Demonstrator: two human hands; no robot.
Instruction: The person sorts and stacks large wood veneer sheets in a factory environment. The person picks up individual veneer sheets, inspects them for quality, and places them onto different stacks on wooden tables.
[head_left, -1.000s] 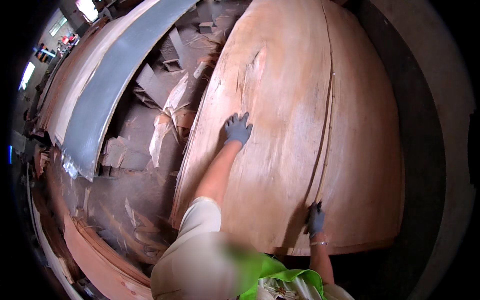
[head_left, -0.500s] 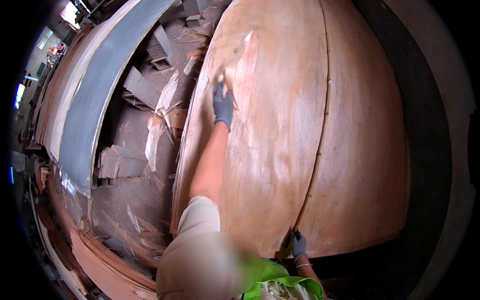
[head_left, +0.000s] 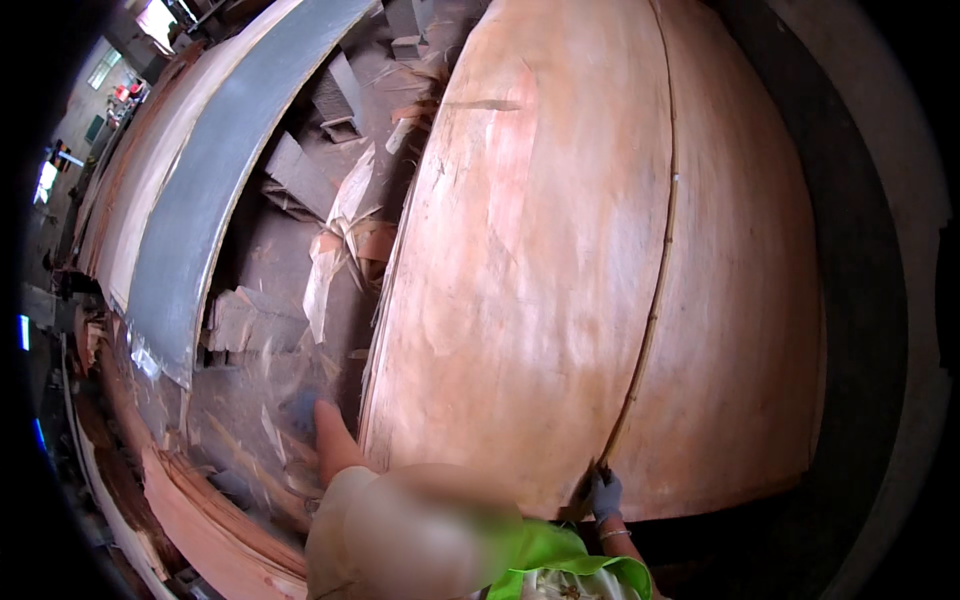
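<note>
A large, thin, reddish-brown veneer sheet (head_left: pixel 540 250) lies on top of a stack and fills the middle of the view. A second sheet (head_left: pixel 740 300) shows beside it to the right of a long seam. My right hand (head_left: pixel 604 494), in a grey glove, grips the near edge of the top sheet at the end of that seam. My left hand (head_left: pixel 300 412), also gloved, is off the sheet and low at the stack's left side over scrap. It is blurred by motion, so its grip cannot be made out.
Torn veneer scraps (head_left: pixel 335 250) and wood blocks (head_left: pixel 340 95) litter the floor left of the stack. A long grey panel (head_left: pixel 210 190) runs diagonally beyond them, with more veneer sheets behind it. A dark strip of floor (head_left: pixel 860 300) borders the stack on the right.
My left hand has left the top of the sheet, where it pressed flat, and swung down to the left beside the stack. My right hand stays at the near edge.
</note>
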